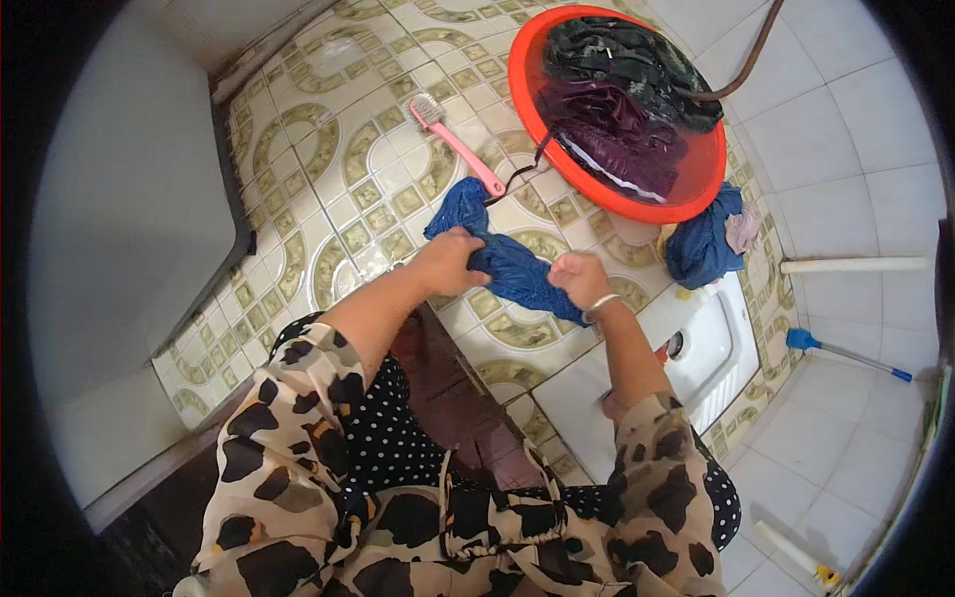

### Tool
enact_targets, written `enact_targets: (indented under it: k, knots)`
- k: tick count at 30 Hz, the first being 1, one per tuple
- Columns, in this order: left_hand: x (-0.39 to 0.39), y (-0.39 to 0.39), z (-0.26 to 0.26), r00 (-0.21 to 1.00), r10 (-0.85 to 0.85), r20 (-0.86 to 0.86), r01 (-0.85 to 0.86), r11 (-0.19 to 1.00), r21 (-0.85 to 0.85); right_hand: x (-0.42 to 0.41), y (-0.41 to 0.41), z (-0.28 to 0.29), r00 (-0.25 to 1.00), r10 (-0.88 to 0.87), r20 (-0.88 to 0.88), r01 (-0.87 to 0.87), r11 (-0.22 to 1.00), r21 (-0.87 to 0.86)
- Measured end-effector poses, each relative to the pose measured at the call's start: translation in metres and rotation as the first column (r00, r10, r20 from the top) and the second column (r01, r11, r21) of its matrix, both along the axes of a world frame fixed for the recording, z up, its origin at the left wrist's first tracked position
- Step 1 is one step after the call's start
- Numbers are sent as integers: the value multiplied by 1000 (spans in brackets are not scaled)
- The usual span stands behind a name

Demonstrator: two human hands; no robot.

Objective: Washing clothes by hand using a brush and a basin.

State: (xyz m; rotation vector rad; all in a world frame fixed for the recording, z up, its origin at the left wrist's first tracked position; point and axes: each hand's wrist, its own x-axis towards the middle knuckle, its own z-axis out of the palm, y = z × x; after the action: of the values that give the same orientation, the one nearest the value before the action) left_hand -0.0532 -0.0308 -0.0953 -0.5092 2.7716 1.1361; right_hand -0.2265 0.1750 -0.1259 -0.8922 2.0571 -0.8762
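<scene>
A wet blue garment lies bunched lengthwise on the patterned tile floor in front of me. My left hand grips it near its far-left end, thumb and fingers around a fold. At the other end, my right hand has its fingers curled on the cloth, slightly blurred, with a bracelet on that wrist. Just beyond the garment rests a pink scrub brush, its pale bristles facing up. A thin dark cord runs from the red basin's rim down to the cloth near the brush handle.
The red plastic basin holds dark and purple clothes in water, with a brown hose reaching in. More blue clothing is heaped beside it. A squat toilet is at right; a blue-headed brush lies near the wall.
</scene>
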Motion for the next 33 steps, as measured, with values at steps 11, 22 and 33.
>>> enact_targets:
  k: [11,22,33]
  knots:
    - [-5,-12,64,801,522,-293,-521,849,90,-29,37,148,754,38,656,565,474,-676]
    - [17,-30,112,722,592,-358,-25,540,842,-43,65,175,818,-128,561,561,396,-727]
    - [64,73,28,870,-485,88,460,863,209,1,110,16,835,-109,-539,331,882,335]
